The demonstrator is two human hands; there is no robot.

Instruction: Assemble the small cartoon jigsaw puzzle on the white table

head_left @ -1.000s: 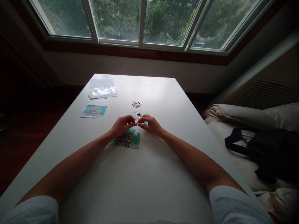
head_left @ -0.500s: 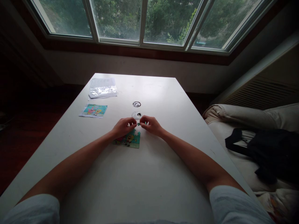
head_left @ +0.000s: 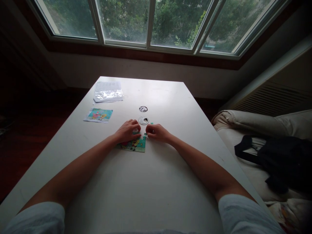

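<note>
A partly assembled jigsaw puzzle with a cartoon picture lies flat on the white table, its upper left portion hidden by my left hand. The fingers of that hand curl over the puzzle's far edge, and its thumb rests on top. Just right of the puzzle's upper right corner, my right hand is closed in a pinch. Between its fingertips pokes out a small green puzzle piece. Another small green piece lies just beyond my right hand.
Two round inserts, a nearer one and a farther one, are set in the white table. To the left lie a cartoon picture sheet and papers in clear plastic. A dark bag rests on the couch at right.
My right hand has come slightly nearer with the puzzle piece, down to the puzzle's corner. My left hand has parted from that piece and spread over the puzzle. A loose green piece now shows.
</note>
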